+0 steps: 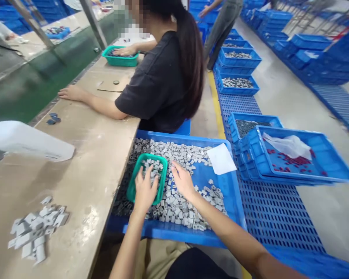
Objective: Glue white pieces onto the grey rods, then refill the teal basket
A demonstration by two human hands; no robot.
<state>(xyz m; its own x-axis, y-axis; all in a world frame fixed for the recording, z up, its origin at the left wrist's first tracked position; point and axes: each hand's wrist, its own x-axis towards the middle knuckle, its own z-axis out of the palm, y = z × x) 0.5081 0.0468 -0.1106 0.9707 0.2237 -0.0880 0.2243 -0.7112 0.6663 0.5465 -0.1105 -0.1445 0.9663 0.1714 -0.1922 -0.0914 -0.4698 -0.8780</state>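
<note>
My left hand [145, 190] lies flat, fingers spread, over the small green plastic basket [137, 170] that sits inside the big blue plastic crate [232, 201] on my lap. The palm presses on the basket's near edge and on the small grey block-shaped parts [177, 205] inside it; it grips nothing that I can see. My right hand [182, 180] rests just beside the basket, open and palm down, fingers touching the loose grey parts that cover the crate floor. Whether any part is pinched under those fingers I cannot tell.

A white paper slip [221, 159] lies in the crate's far right corner, on bare blue floor. To my left runs a long beige worktable [84, 155], with a small heap of pale grey flat pieces [36, 232] near its close edge and a blurred white sheet [26, 141] farther along.

Ahead of me a co-worker in a black T-shirt [159, 81] sits at the same table, one hand [71, 93] flat on the tabletop, the other hand [125, 50] in a second green basket [120, 58]. To my right, tilted blue crates [293, 155] are stacked on a blue perforated pallet [276, 217]; the top one holds small red pieces [291, 161] and a crumpled clear bag [287, 145].
</note>
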